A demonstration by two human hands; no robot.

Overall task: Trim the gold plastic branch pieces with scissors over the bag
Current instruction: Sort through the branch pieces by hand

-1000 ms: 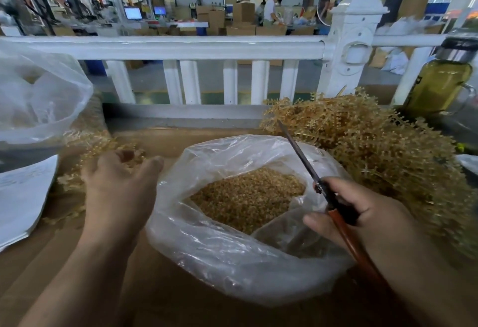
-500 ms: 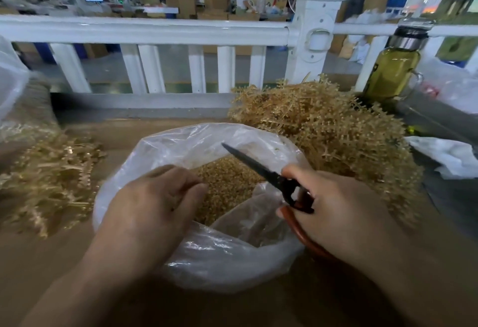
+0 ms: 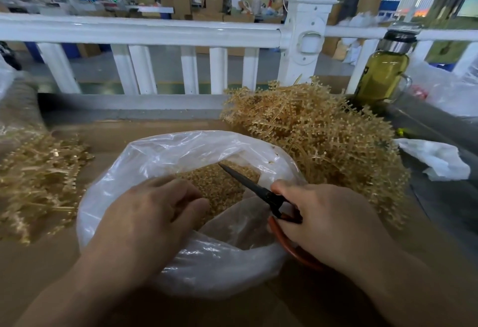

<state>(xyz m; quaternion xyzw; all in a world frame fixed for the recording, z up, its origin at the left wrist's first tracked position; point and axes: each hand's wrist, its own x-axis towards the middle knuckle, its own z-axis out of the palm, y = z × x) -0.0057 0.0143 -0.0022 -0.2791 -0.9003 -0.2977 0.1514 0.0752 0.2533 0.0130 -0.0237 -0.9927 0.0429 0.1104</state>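
Right hand (image 3: 328, 220) clamped orange-handled black scissors (image 3: 248, 184) over clear plastic bag (image 3: 160, 156) mouth. Left hand (image 3: 144, 218) curled at rim, grip undeterminable. Gold plastic branch piles (image 3: 323, 140) flanked bag on brown table (image 3: 38, 262), white railing (image 3: 144, 29) behind.

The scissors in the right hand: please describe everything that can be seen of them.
The black-bladed, orange-handled scissors have two narrow, pointed blades of dark metal, lying together, shut. The handle loops look like orange-red plastic; one curves out below the right hand, which grips them. The blades slant up and left, tip over the open mouth of the clear plastic bag, above the gold trimmed bits inside. Nothing shows between the blades.
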